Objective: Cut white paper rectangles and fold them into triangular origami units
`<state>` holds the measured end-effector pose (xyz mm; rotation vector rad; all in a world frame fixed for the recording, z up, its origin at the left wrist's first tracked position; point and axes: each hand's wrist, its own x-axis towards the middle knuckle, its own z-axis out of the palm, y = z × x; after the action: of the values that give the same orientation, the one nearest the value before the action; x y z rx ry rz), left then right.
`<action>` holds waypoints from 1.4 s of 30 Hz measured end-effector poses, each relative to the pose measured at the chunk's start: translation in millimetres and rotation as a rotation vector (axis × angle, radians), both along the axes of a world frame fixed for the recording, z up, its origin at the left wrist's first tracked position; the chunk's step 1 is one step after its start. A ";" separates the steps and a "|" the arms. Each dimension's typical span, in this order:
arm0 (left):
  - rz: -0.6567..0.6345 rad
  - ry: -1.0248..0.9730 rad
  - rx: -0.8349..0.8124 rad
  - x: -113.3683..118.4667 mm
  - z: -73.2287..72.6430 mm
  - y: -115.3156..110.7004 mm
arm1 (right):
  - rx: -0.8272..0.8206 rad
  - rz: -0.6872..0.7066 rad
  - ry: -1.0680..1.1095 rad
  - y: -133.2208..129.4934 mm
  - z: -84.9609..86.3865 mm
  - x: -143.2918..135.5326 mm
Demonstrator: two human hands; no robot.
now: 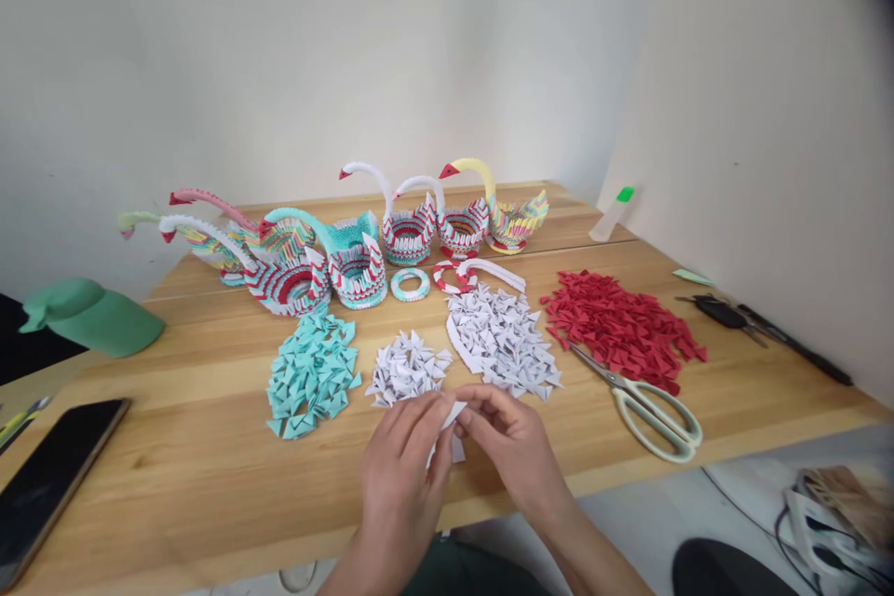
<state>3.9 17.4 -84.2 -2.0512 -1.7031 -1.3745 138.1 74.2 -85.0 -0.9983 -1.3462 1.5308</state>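
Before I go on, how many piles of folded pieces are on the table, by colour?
Teal pile: 1
White piles: 2
Red pile: 1
Total: 4

A wooden counter carries paper swans towards its back, two paper rings before them. Nearer lie paper triangles: a teal pile, a small white pile, a larger white pile, a red pile. Scissors and keys are right; a phone and green bottle, left.
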 end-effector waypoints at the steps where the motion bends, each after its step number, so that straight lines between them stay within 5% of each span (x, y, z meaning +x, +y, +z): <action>1: 0.000 -0.002 -0.005 -0.1 0.0 -0.4 | 0.002 -0.003 -0.004 -0.1 -0.3 0.7; 12: -0.001 -0.074 -0.043 2.1 1.4 -1.7 | 0.055 0.016 -0.080 -1.0 4.7 7.1; 20: -0.062 -0.080 -0.001 6.3 3.1 1.7 | 0.245 -0.008 -0.214 -0.9 8.1 8.1; 25: -0.189 -0.422 -0.191 -2.8 7.6 -1.1 | 0.428 0.093 -0.350 1.5 21.8 15.3; 29: -0.157 -0.698 -0.369 -6.3 2.9 -5.3 | 0.580 0.070 -0.400 -0.3 19.8 13.9; 35: -0.119 -0.507 -0.269 -1.7 -5.2 -5.5 | 0.640 0.061 -0.365 -8.1 8.4 2.2; 42: -0.182 -0.553 -0.257 -4.0 -1.9 -8.2 | 0.772 0.016 -0.366 -14.6 6.7 -1.6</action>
<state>-0.1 9.1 -86.2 -2.1323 -2.0262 -2.0268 136.4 59.7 -78.3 -0.7698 -1.9836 0.7169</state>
